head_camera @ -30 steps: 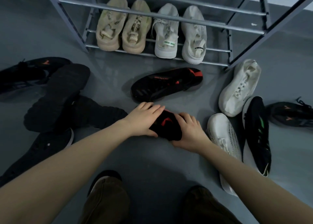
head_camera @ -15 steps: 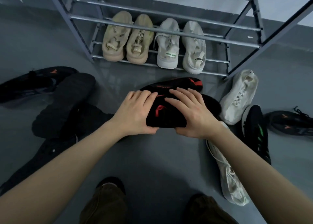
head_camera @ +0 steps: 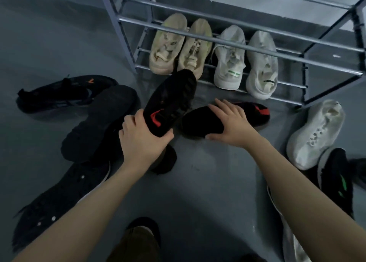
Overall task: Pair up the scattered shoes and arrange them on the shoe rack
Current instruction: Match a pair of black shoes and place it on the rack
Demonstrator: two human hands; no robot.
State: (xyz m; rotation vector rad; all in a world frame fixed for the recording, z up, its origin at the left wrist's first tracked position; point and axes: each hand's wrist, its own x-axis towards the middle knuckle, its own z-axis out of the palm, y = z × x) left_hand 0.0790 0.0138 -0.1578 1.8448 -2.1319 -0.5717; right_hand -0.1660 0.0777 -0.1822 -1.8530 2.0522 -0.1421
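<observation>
My left hand (head_camera: 141, 143) grips the heel of a black shoe with a red mark (head_camera: 170, 101), lifted with its toe pointing at the grey metal shoe rack (head_camera: 227, 26). My right hand (head_camera: 230, 126) lies over the matching black and red shoe (head_camera: 257, 113), which rests on the floor, thumb curled under its near end. On the rack's bottom shelf stand a beige pair (head_camera: 178, 46) and a pale grey pair (head_camera: 245, 61).
Black shoes lie scattered at the left: one with an orange mark (head_camera: 63, 92), an upturned sole (head_camera: 99, 121), another with white dots (head_camera: 59, 198). At the right are a white shoe (head_camera: 316, 135), a black shoe with green marks (head_camera: 336, 180) and another white shoe (head_camera: 291, 240).
Both hands held one black and red shoe near me. Now the left hand has lifted it toward the rack, and the right hand has moved onto the other black and red shoe.
</observation>
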